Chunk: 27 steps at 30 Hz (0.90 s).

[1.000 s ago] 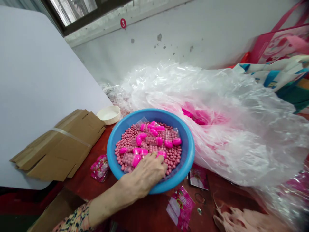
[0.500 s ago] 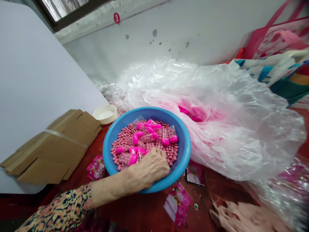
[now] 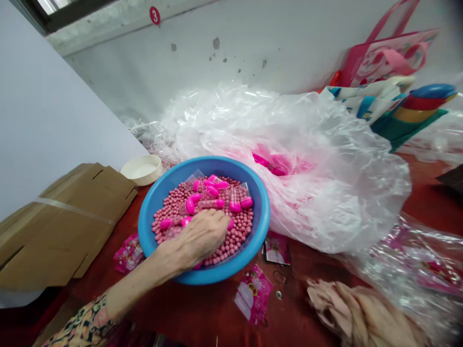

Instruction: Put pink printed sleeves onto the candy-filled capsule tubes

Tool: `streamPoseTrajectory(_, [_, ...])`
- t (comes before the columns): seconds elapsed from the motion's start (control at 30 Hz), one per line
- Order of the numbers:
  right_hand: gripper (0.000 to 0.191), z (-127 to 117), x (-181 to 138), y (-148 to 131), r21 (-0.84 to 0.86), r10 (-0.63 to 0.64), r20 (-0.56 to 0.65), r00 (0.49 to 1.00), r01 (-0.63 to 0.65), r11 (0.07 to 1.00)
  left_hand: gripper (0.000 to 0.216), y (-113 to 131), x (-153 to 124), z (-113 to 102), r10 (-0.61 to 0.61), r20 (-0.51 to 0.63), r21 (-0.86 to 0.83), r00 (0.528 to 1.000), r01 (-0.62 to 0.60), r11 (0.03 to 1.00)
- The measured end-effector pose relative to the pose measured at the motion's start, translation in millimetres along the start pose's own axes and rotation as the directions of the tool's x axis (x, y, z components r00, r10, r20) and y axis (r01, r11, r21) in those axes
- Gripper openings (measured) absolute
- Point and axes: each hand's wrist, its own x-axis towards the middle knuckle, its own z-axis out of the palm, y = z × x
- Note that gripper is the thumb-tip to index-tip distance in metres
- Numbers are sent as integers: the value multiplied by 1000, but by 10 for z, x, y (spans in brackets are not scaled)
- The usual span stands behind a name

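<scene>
My left hand point(image 3: 204, 233) reaches into a blue plastic basin point(image 3: 260, 207) from the lower left, back of the hand up and fingers curled closed. At its fingertips shows the bright pink end of a small pink-capped container point(image 3: 230, 224); the rest is hidden by the fingers. Round pink beads point(image 3: 231, 246) fill the bottom of the basin. On them lie several more clear containers with pink caps point(image 3: 236, 206), some with beads inside. A ring is on one finger. My right hand is out of view.
Folded brown cardboard point(image 3: 68, 221) and a white round dish point(image 3: 142, 169) are to the left. A large clear plastic bag point(image 3: 325, 202) with pink pieces bulges behind and right. Pink printed packets point(image 3: 255, 294) and a beige cloth point(image 3: 358, 313) lie in front.
The view has shifted to the right. Within the basin, my left hand has moved from the near right rim up toward the middle, and a pink end now shows at its fingertips.
</scene>
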Motion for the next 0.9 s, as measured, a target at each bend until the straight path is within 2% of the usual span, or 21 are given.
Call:
streamPoseTrajectory(0.03, [36, -31, 57, -4, -7, -31, 12, 999, 31, 999, 25, -24, -24, -37, -34, -34, -53, 999, 33, 998])
streamPoseTrajectory(0.1, [36, -112, 182, -80, 27, -12, 11, 1000, 12, 1000, 27, -67, -78, -103, -96, -97, -181, 991, 77, 980])
streamPoseTrajectory(0.2, [34, -203, 355, -381, 29, 246, -78, 966, -244, 969, 30, -104, -146, -133, -186, -139, -349, 973, 128, 928])
streamPoseTrajectory(0.23, [30, -201, 395, -518, 58, 253, -93, 963, -248, 967, 31, -112, -162, -114, -207, -135, -383, 969, 142, 913])
streamPoseTrajectory(0.27, [25, -174, 421, -661, 111, 213, -116, 970, -201, 973, 31, -121, -177, -79, -220, -125, -404, 968, 153, 902])
streamPoseTrajectory(0.33, [22, -51, 434, -929, 233, 69, -58, 996, -54, 971, 31, -140, -208, 20, -230, -107, -408, 967, 168, 897])
streamPoseTrajectory(0.43, [20, 219, 379, -1180, 257, 25, 31, 999, -32, 966, 30, -164, -265, 165, -234, -128, -354, 964, 176, 918])
streamPoseTrajectory(0.57, [26, 416, 307, -1213, 258, 32, 57, 998, -46, 965, 27, -137, -330, 227, -214, -190, -261, 958, 160, 952])
streamPoseTrajectory(0.73, [19, 317, 317, -1102, 307, -13, 12, 1000, 9, 952, 27, 3, -335, 154, -248, -298, -151, 922, 211, 966])
streamPoseTrajectory(0.83, [15, 183, 335, -1011, 339, -42, -12, 999, 44, 940, 27, 183, -371, 41, -271, -404, -113, 874, 246, 963])
streamPoseTrajectory(0.9, [16, 68, 358, -933, 349, -65, -15, 998, 66, 935, 20, 353, -419, 7, -212, -540, -138, 815, 163, 977])
